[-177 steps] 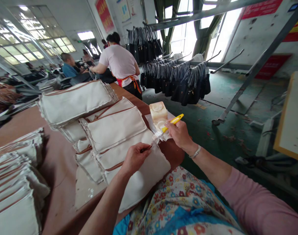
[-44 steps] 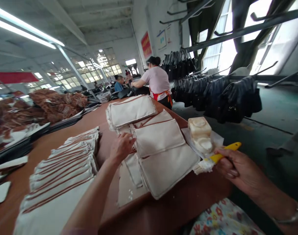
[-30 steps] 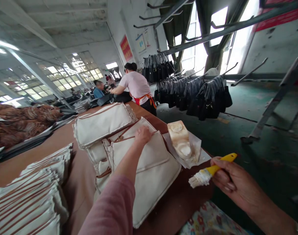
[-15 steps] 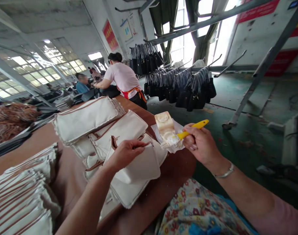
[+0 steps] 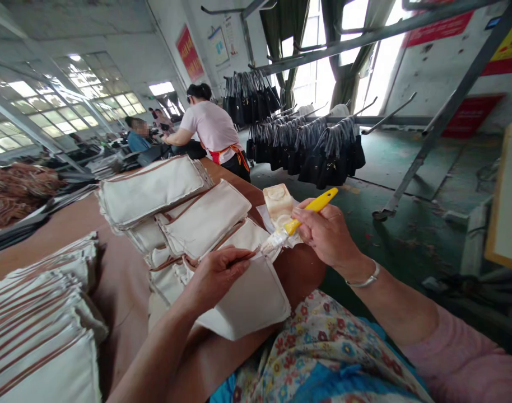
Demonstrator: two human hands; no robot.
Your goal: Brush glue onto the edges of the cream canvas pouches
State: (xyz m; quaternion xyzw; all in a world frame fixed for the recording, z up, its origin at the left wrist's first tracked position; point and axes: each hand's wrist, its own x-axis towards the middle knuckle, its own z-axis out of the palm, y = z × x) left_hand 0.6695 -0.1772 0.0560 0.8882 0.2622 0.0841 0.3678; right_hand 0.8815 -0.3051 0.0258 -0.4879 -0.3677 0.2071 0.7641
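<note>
My left hand [image 5: 217, 275] pinches the upper edge of a white bag panel [image 5: 251, 299] with brown trim, which hangs toward my lap. Between the fingers of my right hand [image 5: 323, 232] is a yellow-handled brush [image 5: 312, 208]. Its bristles, coated in white paste, are at the panel's edge just beside my left fingertips; I cannot tell if they touch it. Behind the brush lies a stained cream-coloured container [image 5: 278, 200] with white paste about it, on a white sheet. More white panels [image 5: 208, 218] lie stacked beyond my left hand.
A long row of white pieces with brown edges [image 5: 41, 324] lies at the left of the brown table [image 5: 125, 313]. Black bags [image 5: 323, 159] hang from a metal rack [image 5: 403, 162] at the right. A person in a pink top [image 5: 214, 126] leans over the table's far end.
My right hand has brought the brush left and down, away from the container to the panel's edge. My left hand has drawn the panel slightly toward me.
</note>
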